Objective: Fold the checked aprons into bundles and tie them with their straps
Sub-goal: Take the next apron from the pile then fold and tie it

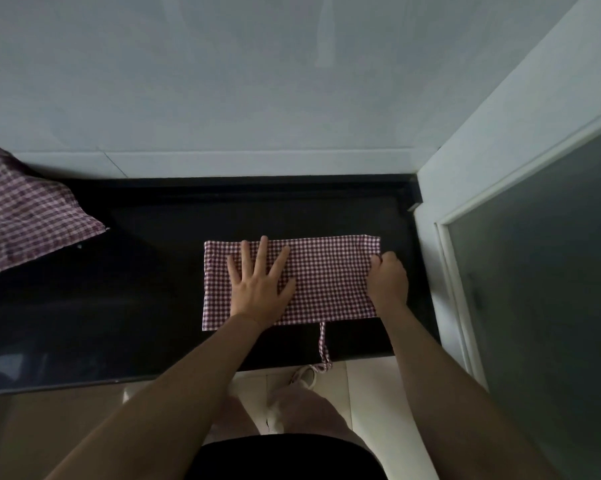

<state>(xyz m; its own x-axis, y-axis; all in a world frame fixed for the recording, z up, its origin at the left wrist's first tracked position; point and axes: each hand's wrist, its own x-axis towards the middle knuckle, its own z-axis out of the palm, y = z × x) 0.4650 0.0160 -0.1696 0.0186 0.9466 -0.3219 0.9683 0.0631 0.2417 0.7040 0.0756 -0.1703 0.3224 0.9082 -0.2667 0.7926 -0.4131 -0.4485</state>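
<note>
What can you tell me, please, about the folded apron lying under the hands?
The apron is red-and-white checked cloth, folded into a flat, long rectangle lying on the dark counter near its right end. The left hand presses flat on its left half, fingers spread. The right hand grips its right edge with curled fingers. One strap runs out from its near edge and hangs over the counter's front.

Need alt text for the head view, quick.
A folded checked apron lies on a dark counter; the left hand presses flat on it, the right hand grips its right edge. One strap hangs over the front.
</note>
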